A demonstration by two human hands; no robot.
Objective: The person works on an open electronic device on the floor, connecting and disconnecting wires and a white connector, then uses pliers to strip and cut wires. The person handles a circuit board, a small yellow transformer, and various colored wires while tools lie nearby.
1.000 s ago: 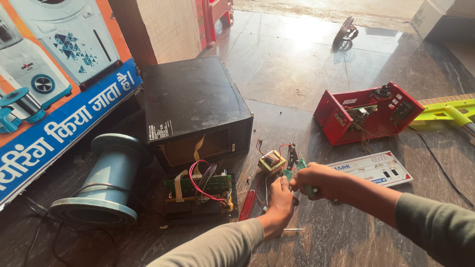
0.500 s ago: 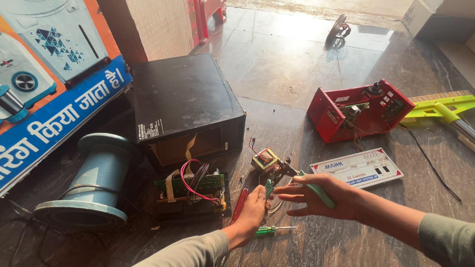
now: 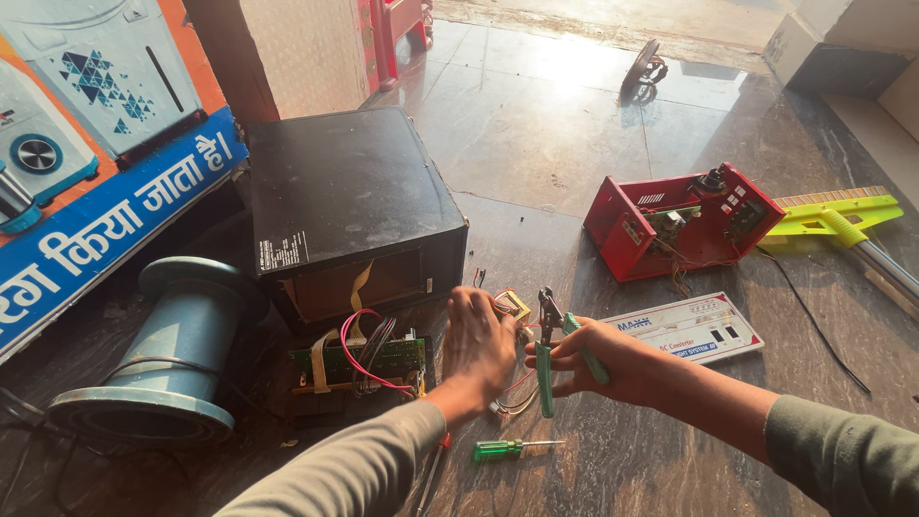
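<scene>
Two hands meet at lower centre of the frame; the right hand [image 3: 613, 362] holds green-handled pliers [image 3: 548, 356] by the stiff handles, its grip closed on them; the left hand [image 3: 479, 343], fingers curled, covers light, fragile wires [image 3: 512, 407] beside the circuit board [image 3: 359, 362]; whether it grips them I cannot tell.

Both arms wear long grey-green sleeves [image 3: 842, 450]; each hand is bare.

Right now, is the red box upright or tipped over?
Tipped. The red box lies on its side on the floor, its open face turned up, showing circuit boards and loose wires inside.
</scene>
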